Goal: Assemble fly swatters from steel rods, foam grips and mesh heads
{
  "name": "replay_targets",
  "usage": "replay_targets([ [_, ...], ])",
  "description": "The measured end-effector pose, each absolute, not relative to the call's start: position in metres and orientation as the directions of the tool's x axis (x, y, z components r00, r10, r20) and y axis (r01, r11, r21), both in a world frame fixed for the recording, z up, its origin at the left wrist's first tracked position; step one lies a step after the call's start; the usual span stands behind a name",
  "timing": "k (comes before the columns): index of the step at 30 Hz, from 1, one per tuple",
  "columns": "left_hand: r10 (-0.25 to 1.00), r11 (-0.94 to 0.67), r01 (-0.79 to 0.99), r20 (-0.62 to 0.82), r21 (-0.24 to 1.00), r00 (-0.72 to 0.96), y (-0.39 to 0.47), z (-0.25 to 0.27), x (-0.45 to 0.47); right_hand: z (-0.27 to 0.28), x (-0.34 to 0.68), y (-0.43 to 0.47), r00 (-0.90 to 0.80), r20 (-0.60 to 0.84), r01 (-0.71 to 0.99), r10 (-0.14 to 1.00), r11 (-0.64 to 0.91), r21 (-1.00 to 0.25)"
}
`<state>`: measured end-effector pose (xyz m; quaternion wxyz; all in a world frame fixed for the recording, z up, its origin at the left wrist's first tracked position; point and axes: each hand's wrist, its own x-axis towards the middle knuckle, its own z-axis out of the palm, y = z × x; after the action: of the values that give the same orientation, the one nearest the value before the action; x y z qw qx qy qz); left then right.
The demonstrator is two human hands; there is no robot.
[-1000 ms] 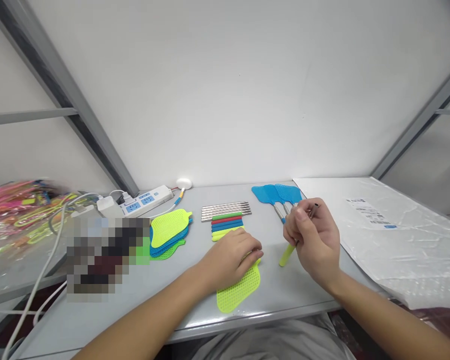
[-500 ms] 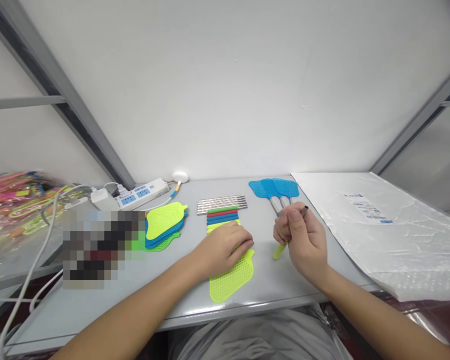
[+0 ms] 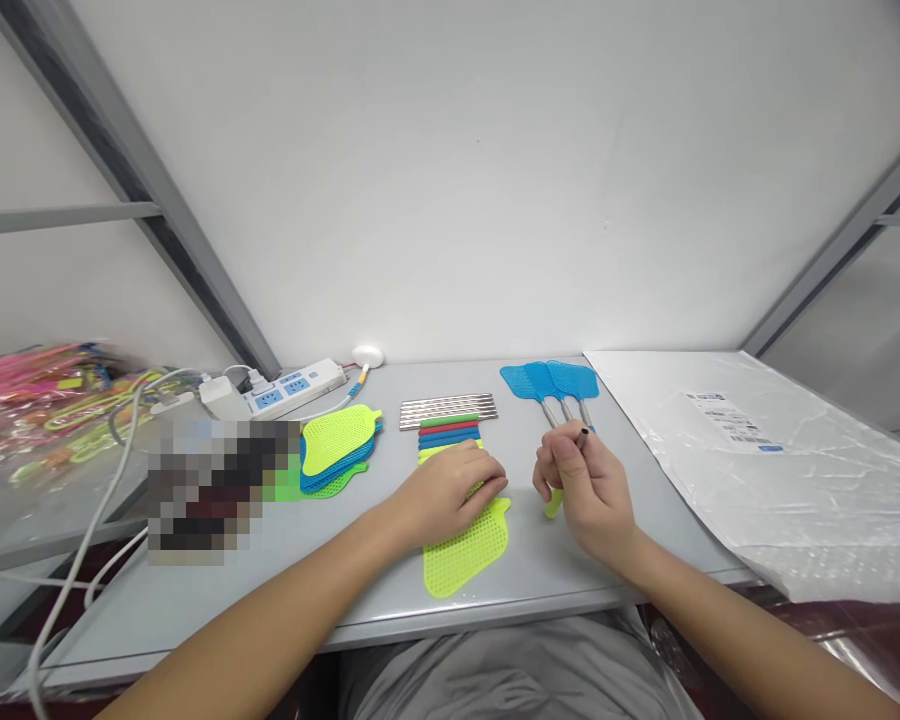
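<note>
My left hand (image 3: 454, 495) lies palm down with its fingers curled on the yellow-green mesh fly swatter heads (image 3: 466, 555); the grip under the fingers is partly hidden. In my closed right hand (image 3: 589, 490) is a fly swatter handle: a dark hollow metal tube end (image 3: 583, 437) shows at the thumb, and a yellow-green grip (image 3: 553, 503) pokes out below. Just beyond my left hand lie several coloured grips (image 3: 450, 433) in a row, with metal rods (image 3: 448, 408) behind them. Blue fly swatters (image 3: 547, 380) with metal shafts lie beyond my right hand.
At left lies a stack of yellow, blue and green swatter heads (image 3: 337, 440), beside a blurred patch. Behind it are a power strip (image 3: 296, 390) and white cables. Bagged colourful items (image 3: 52, 410) lie far left. A white bubble mailer (image 3: 720, 440) covers the table's right side.
My right hand has moved slightly left and turned, so the tube's open end faces me more and less of the yellow-green grip shows. My left hand stays on the swatter heads.
</note>
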<state>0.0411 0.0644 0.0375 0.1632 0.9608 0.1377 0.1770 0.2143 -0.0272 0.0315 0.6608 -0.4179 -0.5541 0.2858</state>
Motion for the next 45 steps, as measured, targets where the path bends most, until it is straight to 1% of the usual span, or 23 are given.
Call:
replay_targets([
  [11, 0.335, -0.903, 0.213, 0.299, 0.374, 0.893, 0.064, 0.037, 0.041, 0.027, 0.217, -0.026, 0.227, 0.489, 0.079, 0.842, 0.484, -0.871],
  [21, 0.333, -0.902, 0.216, 0.283, 0.374, 0.899, 0.063, 0.037, 0.041, 0.026, 0.220, -0.028, 0.168, 0.502, 0.078, 0.848, 0.497, -0.864],
  [26, 0.297, -0.913, 0.185, 0.279, 0.364, 0.913, 0.062, 0.038, 0.038, 0.021, 0.222, -0.032, 0.205, 0.531, 0.046, 0.822, 0.534, -0.844],
  [30, 0.296, -0.911, 0.189, 0.260, 0.367, 0.919, 0.063, 0.040, 0.037, 0.017, 0.224, -0.036, 0.256, 0.560, 0.015, 0.788, 0.576, -0.818],
  [32, 0.299, -0.908, 0.195, 0.249, 0.370, 0.921, 0.064, 0.041, 0.037, 0.016, 0.225, -0.038, 0.242, 0.564, 0.083, 0.790, 0.562, -0.823],
  [34, 0.307, -0.904, 0.204, 0.241, 0.375, 0.921, 0.066, 0.042, 0.036, 0.017, 0.226, -0.039, 0.168, 0.537, 0.223, 0.827, 0.499, -0.838],
  [37, 0.323, -0.898, 0.221, 0.229, 0.379, 0.918, 0.069, 0.043, 0.034, 0.021, 0.225, -0.039, 0.030, 0.426, 0.426, 0.904, 0.374, -0.823],
  [39, 0.335, -0.898, 0.242, 0.213, 0.368, 0.918, 0.072, 0.045, 0.031, 0.024, 0.222, -0.039, -0.016, 0.372, 0.517, 0.928, 0.327, -0.791],
  [42, 0.373, -0.893, 0.310, 0.155, 0.325, 0.915, 0.077, 0.050, 0.027, 0.029, 0.218, -0.040, -0.074, 0.335, 0.641, 0.939, 0.302, -0.706],
  [45, 0.434, -0.875, 0.396, 0.086, 0.278, 0.897, 0.082, 0.055, 0.020, 0.037, 0.220, -0.043, -0.137, 0.243, 0.796, 0.960, 0.253, -0.550],
])
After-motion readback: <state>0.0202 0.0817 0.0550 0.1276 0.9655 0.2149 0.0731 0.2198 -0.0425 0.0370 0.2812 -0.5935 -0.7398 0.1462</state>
